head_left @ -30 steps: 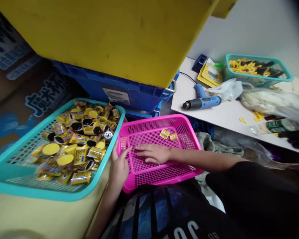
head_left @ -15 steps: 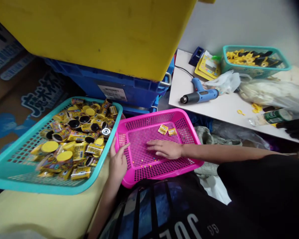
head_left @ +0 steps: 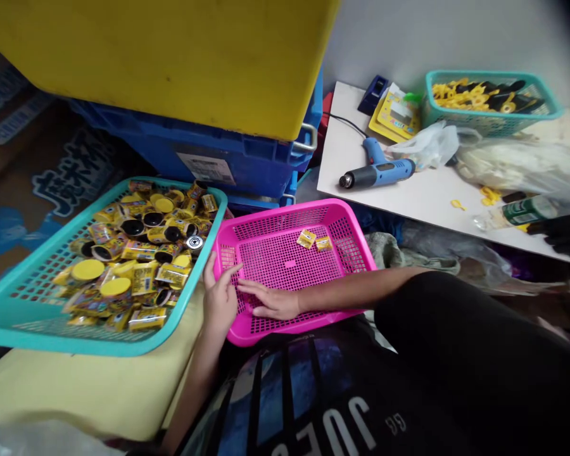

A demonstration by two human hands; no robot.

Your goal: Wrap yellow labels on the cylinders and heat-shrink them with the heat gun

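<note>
A pink plastic basket (head_left: 308, 326) lies in front of me, close against my body. My left hand (head_left: 220, 303) holds its left rim, the thumb reaching over inside and the other fingers along the outer side. My right hand (head_left: 273, 303) is open, fingers stretched, low inside the basket near its front left corner. No object shows in it; what lies under the palm is hidden. Two small yellow packets, one (head_left: 306, 239) beside the other (head_left: 323, 244), rest toward the back of the basket floor.
Left, a teal basket (head_left: 147, 344) holds many yellow-wrapped little cups. Behind stand blue crates (head_left: 261, 161) under a yellow bin (head_left: 171, 63). On the white table (head_left: 437, 202) are a blue heat gun (head_left: 380, 174), a green-labelled bottle (head_left: 527, 211) and another teal basket (head_left: 484, 126) of yellow and black parts.
My right hand has swept left and toward me across the basket floor. Small coloured bits seen near the front edge are now covered by it. The view has shifted slightly.
</note>
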